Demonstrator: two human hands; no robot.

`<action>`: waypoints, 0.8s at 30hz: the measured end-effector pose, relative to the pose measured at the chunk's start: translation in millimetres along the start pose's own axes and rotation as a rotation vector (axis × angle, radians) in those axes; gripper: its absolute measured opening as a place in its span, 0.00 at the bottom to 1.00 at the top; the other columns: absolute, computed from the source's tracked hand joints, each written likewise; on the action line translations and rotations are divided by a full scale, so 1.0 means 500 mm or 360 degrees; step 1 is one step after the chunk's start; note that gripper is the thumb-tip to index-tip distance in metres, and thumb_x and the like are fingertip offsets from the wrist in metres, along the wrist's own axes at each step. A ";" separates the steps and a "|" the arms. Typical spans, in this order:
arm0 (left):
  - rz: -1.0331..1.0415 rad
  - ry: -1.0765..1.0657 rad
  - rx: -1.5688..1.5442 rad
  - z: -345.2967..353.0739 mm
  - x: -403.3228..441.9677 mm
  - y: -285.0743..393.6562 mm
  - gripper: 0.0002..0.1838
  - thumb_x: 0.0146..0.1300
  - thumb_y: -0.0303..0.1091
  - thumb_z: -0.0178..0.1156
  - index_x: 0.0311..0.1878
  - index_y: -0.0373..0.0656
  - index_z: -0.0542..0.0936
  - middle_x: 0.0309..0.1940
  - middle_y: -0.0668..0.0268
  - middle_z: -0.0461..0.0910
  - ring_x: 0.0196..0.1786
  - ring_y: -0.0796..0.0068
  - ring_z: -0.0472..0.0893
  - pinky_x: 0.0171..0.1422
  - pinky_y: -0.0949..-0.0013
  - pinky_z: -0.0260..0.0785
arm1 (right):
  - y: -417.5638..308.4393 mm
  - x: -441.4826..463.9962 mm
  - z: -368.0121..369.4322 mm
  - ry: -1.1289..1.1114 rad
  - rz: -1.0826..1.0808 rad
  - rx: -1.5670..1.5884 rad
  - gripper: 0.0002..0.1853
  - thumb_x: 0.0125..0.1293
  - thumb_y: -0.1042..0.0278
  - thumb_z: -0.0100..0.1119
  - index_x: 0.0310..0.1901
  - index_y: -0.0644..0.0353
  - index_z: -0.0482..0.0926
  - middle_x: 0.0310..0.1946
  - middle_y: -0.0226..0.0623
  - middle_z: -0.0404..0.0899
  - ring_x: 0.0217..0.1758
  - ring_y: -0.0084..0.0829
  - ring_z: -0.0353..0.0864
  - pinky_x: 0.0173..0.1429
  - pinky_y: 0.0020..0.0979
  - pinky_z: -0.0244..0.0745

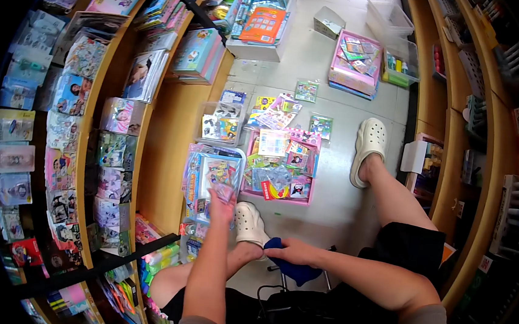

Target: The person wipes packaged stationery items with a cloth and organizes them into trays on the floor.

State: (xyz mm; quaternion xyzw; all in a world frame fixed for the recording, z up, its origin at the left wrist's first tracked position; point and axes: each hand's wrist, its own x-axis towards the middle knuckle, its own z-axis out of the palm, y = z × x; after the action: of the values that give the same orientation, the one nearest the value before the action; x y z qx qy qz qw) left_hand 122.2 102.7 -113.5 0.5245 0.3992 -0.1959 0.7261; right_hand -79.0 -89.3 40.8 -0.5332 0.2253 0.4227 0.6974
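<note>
My left hand is closed around a few small, colourful clear-wrapped packets, above a light-blue tray of flat packaged items. What is printed on the packets is too small to read. Lower down, my right hand curls over dark blue cloth, which seems to be the seat of a small stool with metal legs; some of its fingers are hidden. Right of the tray is a pink box filled with mixed small packets. A clear bin of similar packets stands behind the tray.
Loose packets lie on the tiled floor. Farther back are a white box of packaged goods, a pink box and clear containers. Stocked wooden shelves line both sides. My feet in white clogs flank the boxes.
</note>
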 end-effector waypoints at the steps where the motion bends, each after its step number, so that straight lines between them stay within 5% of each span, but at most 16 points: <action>1: -0.0056 0.0168 0.0081 0.035 -0.022 0.032 0.21 0.60 0.52 0.56 0.41 0.41 0.72 0.27 0.68 0.74 0.26 0.74 0.75 0.27 0.73 0.69 | 0.012 0.011 0.000 0.0030 -0.0017 0.0035 0.33 0.55 0.38 0.54 0.45 0.66 0.76 0.37 0.42 0.79 0.36 0.33 0.79 0.40 0.33 0.73; 2: -0.0109 0.0338 0.0161 0.053 -0.033 0.045 0.22 0.58 0.52 0.58 0.41 0.41 0.72 0.26 0.67 0.74 0.26 0.73 0.75 0.28 0.72 0.69 | 0.015 0.014 -0.002 0.0099 -0.0009 -0.0068 0.34 0.55 0.37 0.54 0.45 0.67 0.76 0.38 0.44 0.79 0.38 0.36 0.79 0.42 0.34 0.72; 5: 0.0269 -0.0009 0.1443 0.024 0.065 -0.036 0.23 0.55 0.49 0.62 0.40 0.38 0.71 0.32 0.64 0.74 0.35 0.70 0.75 0.39 0.67 0.70 | 0.014 0.021 -0.013 0.0227 0.0032 -0.0368 0.36 0.55 0.35 0.51 0.45 0.68 0.76 0.41 0.50 0.78 0.44 0.42 0.78 0.47 0.37 0.71; 6: 0.0620 -0.0106 0.1873 0.057 0.044 -0.068 0.22 0.53 0.42 0.64 0.42 0.36 0.70 0.37 0.59 0.73 0.45 0.64 0.74 0.50 0.60 0.67 | 0.008 0.015 -0.013 0.0217 0.0065 -0.0456 0.36 0.55 0.34 0.50 0.45 0.68 0.76 0.42 0.51 0.78 0.45 0.44 0.78 0.49 0.38 0.71; 9: 0.1476 -0.0498 0.2565 0.118 0.020 -0.179 0.28 0.47 0.40 0.67 0.47 0.36 0.67 0.46 0.57 0.69 0.54 0.59 0.68 0.58 0.59 0.61 | 0.000 -0.004 -0.012 0.0198 0.0082 -0.0577 0.36 0.56 0.34 0.47 0.44 0.67 0.76 0.42 0.51 0.78 0.46 0.45 0.77 0.50 0.39 0.70; 12: 0.1779 -0.0386 0.2783 0.191 -0.042 -0.225 0.34 0.42 0.39 0.70 0.52 0.39 0.65 0.50 0.58 0.66 0.56 0.57 0.66 0.57 0.57 0.61 | -0.002 -0.010 -0.012 0.0151 0.0148 -0.0610 0.35 0.57 0.34 0.47 0.44 0.65 0.75 0.42 0.49 0.78 0.45 0.44 0.78 0.48 0.38 0.71; 19: 0.1356 -0.0208 0.3265 0.237 -0.019 -0.215 0.33 0.41 0.39 0.71 0.50 0.43 0.66 0.49 0.61 0.67 0.55 0.61 0.67 0.56 0.58 0.60 | -0.002 -0.010 -0.013 0.0118 0.0220 -0.0603 0.34 0.57 0.34 0.47 0.44 0.63 0.75 0.41 0.48 0.78 0.47 0.43 0.77 0.48 0.39 0.71; 22: 0.1232 -0.0334 0.3076 0.201 0.010 -0.210 0.24 0.42 0.35 0.69 0.42 0.40 0.70 0.39 0.61 0.72 0.47 0.63 0.73 0.49 0.60 0.65 | -0.010 -0.013 -0.029 0.0211 0.0223 -0.0499 0.34 0.57 0.34 0.46 0.43 0.64 0.74 0.41 0.50 0.77 0.46 0.47 0.76 0.48 0.41 0.70; 24: 0.0799 -0.0637 0.2698 0.173 0.031 -0.203 0.20 0.43 0.32 0.66 0.40 0.39 0.72 0.36 0.61 0.74 0.42 0.65 0.75 0.44 0.62 0.68 | 0.008 0.001 -0.031 0.0462 0.0122 -0.0369 0.32 0.59 0.37 0.46 0.43 0.66 0.73 0.40 0.52 0.77 0.46 0.50 0.75 0.49 0.42 0.69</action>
State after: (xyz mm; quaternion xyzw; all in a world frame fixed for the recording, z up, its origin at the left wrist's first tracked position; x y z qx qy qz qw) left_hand 92.6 -12.3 -176.0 0.9109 -0.1388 -0.3476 0.1736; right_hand -80.0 -103.3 33.0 -0.6564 0.2935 0.3906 0.5749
